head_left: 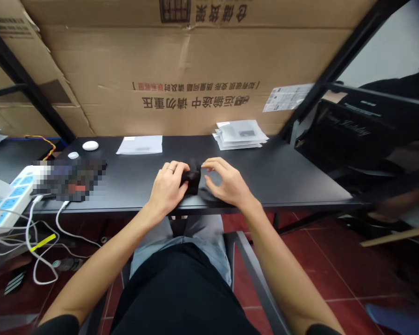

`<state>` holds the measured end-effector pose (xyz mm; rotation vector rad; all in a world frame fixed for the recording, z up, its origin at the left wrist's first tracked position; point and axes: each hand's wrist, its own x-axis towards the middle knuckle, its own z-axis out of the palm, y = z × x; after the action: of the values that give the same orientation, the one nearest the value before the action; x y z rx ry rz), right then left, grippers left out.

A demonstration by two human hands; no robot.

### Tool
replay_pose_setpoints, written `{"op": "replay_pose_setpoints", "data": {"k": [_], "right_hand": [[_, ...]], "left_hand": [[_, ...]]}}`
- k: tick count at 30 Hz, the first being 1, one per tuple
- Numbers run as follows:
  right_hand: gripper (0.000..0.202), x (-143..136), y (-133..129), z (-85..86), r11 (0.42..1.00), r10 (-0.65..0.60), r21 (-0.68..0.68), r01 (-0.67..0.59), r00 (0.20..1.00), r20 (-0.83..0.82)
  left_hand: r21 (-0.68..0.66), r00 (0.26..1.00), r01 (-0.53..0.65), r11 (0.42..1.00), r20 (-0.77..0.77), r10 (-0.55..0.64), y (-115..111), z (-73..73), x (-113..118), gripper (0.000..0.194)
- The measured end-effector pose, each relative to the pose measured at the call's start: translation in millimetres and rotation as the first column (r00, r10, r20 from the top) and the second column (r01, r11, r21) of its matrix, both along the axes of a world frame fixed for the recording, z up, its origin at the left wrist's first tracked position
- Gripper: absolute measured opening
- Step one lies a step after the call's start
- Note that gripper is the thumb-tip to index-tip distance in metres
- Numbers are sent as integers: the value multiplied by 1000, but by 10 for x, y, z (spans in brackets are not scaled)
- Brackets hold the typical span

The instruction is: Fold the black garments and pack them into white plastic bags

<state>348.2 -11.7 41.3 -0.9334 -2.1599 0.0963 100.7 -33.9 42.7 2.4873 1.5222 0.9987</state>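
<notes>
A small black object [193, 179], blurred and too dark to make out in detail, is just above the black tabletop [125, 179] near its front edge. My left hand [168, 183] grips its left side between thumb and fingers; a ring shows on one finger. On the other side, my right hand [225, 180] has its thumb and fingers apart, curved towards the object, with the index fingertip close to its upper right edge. Whether that fingertip touches it I cannot tell.
Flat white packets [140, 144] and a stack of them [240, 134] lie along the cardboard [195, 60] at the back. On the left are a round white case [90, 145], a blurred-out device and a power strip [16, 195] with cables. A person sits at right.
</notes>
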Motion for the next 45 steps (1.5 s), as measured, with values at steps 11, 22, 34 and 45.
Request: {"op": "replay_pose_setpoints", "data": {"k": [11,22,34,45], "right_hand": [[47,79,-3,-218,990,141,-13,-141,964,225],[75,-335,-85,-127,960,172,148,-240,915,365],[92,-260,270,-19,989,29,131,-74,948,317],[86,-183,202,-60,983,-153,-81,168,974,166]], "left_hand": [[-239,979,-161,958,83,186,63,-107,-291,56],[-636,692,419,648,686,225,253,130,-385,31],[-167,952,-304,938,-94,292,1349,264,-1325,47],[-187,848,-366,912,-470,244,1622,128,-1730,38]]}}
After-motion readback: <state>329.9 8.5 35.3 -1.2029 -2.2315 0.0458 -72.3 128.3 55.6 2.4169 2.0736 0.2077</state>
